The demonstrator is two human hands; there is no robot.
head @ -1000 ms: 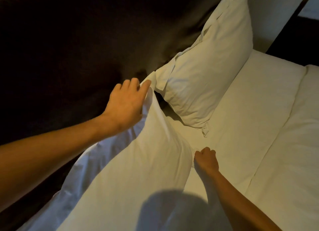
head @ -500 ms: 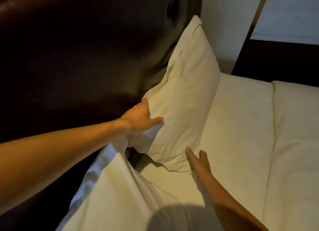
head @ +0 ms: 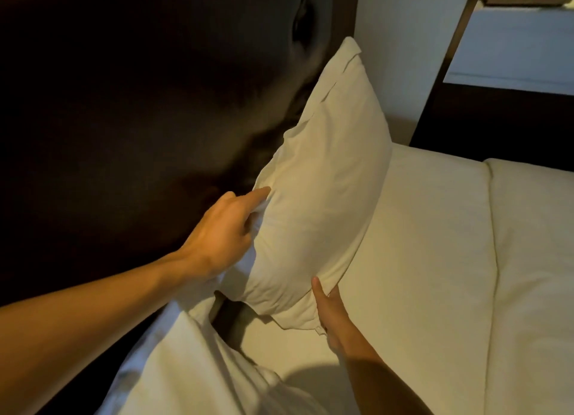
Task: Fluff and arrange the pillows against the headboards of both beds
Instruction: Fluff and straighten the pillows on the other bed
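The nearest item is a white pillow (head: 198,374) at the bottom edge of the view. It lies low along the dark headboard (head: 130,110), and a rounded shadow covers its lower right part. The two forearms extend forward above it, the left from the left edge and the right from the bottom right.

The right hand (head: 330,313) is positioned at the lower right corner of a second, cream-lit pillow (head: 320,191). The thumb lies against the front face of the corner and the fingers pass behind the hem. The hand is closed on that corner in a pinch.

The left hand (head: 222,231) is positioned at the left edge of the same pillow, about halfway up. The index finger is extended and presses into the fabric. The remaining fingers are curled against the pillow's side, where the case is bunched. Whether these fingers hold the fabric or only press against it cannot be determined.

The second pillow stands on end, tilted, with its back against the headboard. Its upper corner reaches past the headboard's right edge, in front of the pale wall (head: 403,51). Its lower edge touches the sheet of the bed (head: 435,259).

The sheet extends to the right, with a seam running lengthwise and a folded cover edge beyond it. At the far upper right there is a dark frame (head: 484,119) with a lighter panel above it.
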